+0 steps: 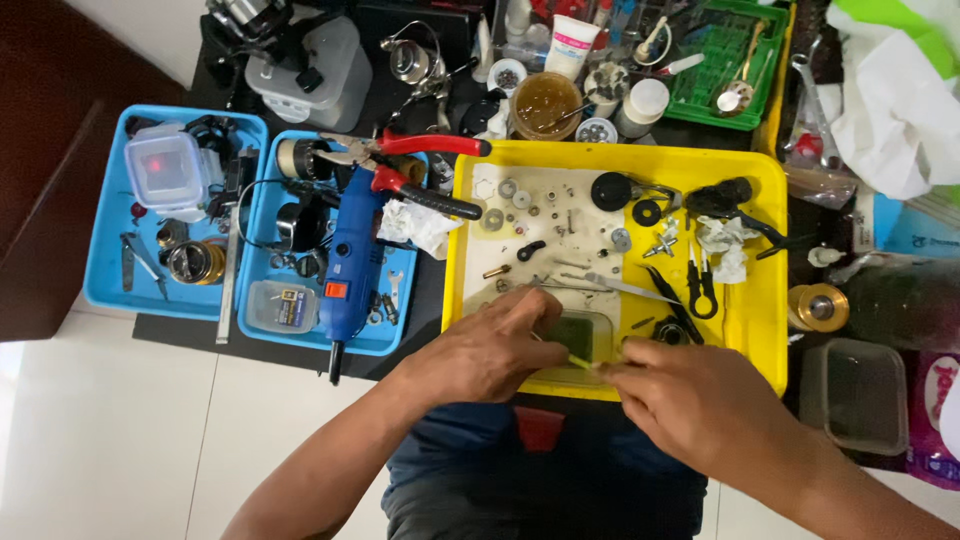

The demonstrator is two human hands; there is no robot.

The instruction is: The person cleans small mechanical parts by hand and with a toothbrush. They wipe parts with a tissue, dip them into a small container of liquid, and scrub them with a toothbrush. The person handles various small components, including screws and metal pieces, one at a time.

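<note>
My left hand point(487, 352) rests on the near edge of a yellow tray point(762, 318), fingers curled against a small clear container of greenish liquid point(583, 336). Just to its right, my right hand point(700, 400) pinches a thin yellow-green stick point(583, 362) whose tip points into that container. Across the yellow tray's white mat lie several small washers, screws and gears point(520, 197), with black tweezers point(700, 290) and a black round part point(610, 190) further back.
Left of the yellow tray stand two blue trays point(105, 290) holding a blue rotary tool point(350, 262), red-handled pliers point(415, 145) and reel parts. A jar of amber grease point(545, 103) and a green basket point(725, 62) sit behind. On the right stands an empty plastic tub point(855, 392).
</note>
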